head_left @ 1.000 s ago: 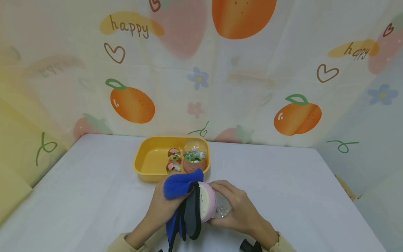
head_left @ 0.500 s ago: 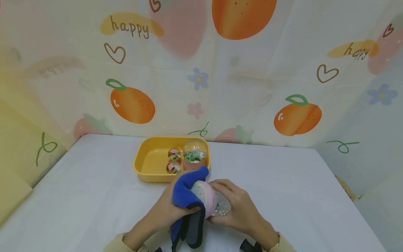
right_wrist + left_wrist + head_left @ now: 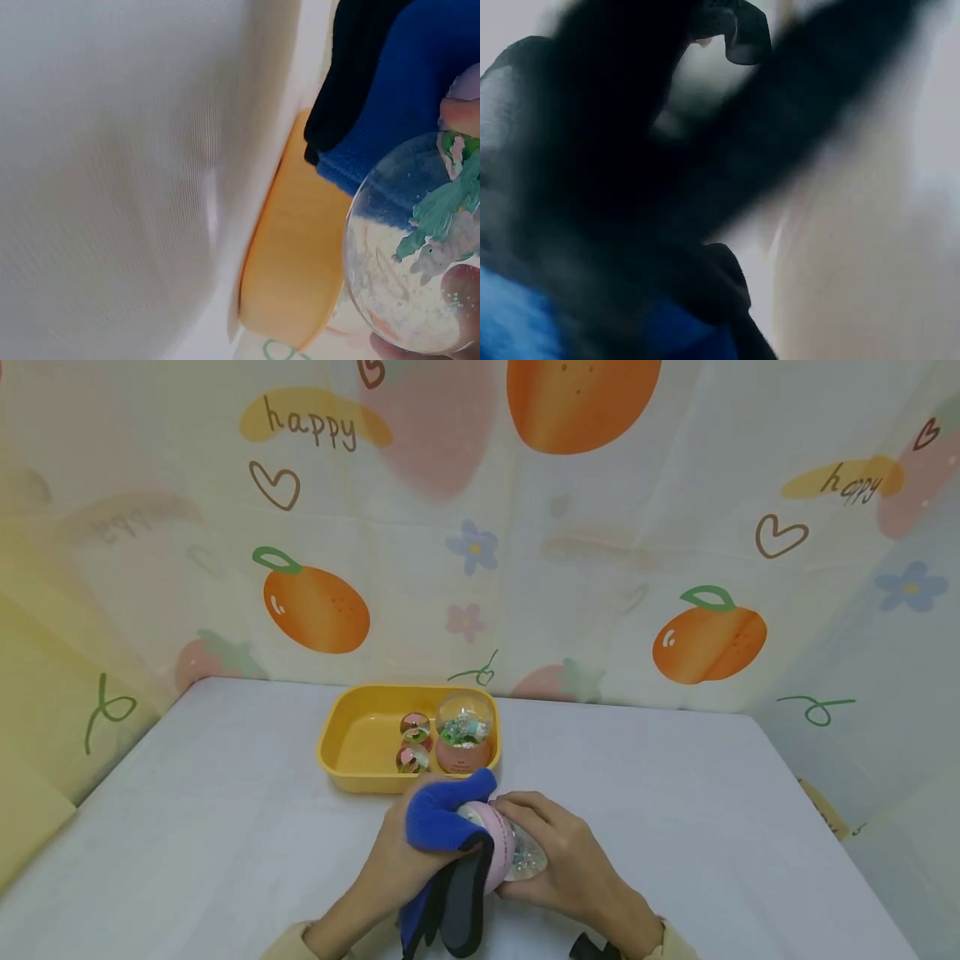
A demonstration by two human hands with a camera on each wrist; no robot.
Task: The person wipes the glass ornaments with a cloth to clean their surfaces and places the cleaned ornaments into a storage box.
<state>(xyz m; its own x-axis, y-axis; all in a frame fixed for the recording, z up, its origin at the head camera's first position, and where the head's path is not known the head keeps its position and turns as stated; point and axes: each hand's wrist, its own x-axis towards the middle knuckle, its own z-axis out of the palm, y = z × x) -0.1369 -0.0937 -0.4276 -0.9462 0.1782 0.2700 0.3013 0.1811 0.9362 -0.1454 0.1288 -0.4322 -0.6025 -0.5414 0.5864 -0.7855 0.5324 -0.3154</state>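
Observation:
In the head view my left hand (image 3: 397, 852) grips a blue cloth (image 3: 444, 817) with black edging and a dark grey side, pressed against the pink base of a snow globe (image 3: 501, 852). My right hand (image 3: 566, 856) holds this globe tilted on its side, fingers curled round the clear dome. In the right wrist view, green and pale figures show inside the dome (image 3: 390, 255). Dark, blurred folds fill most of the left wrist view, with blue cloth (image 3: 514, 319) at the lower left. The cloth hides most of the base's underside and the left fingers.
A yellow tray (image 3: 347, 777) stands behind the hands. At its right side sit a larger snow globe (image 3: 463, 747) with a brown-pink base and two small shiny balls or globes (image 3: 413, 758). A black object (image 3: 592, 947) lies at the bottom edge near the right wrist.
My left hand and the cloth have shifted right and now cover more of the globe's base, with a small rise and dip between. The right hand stays nearly in place, the globe turning slightly.

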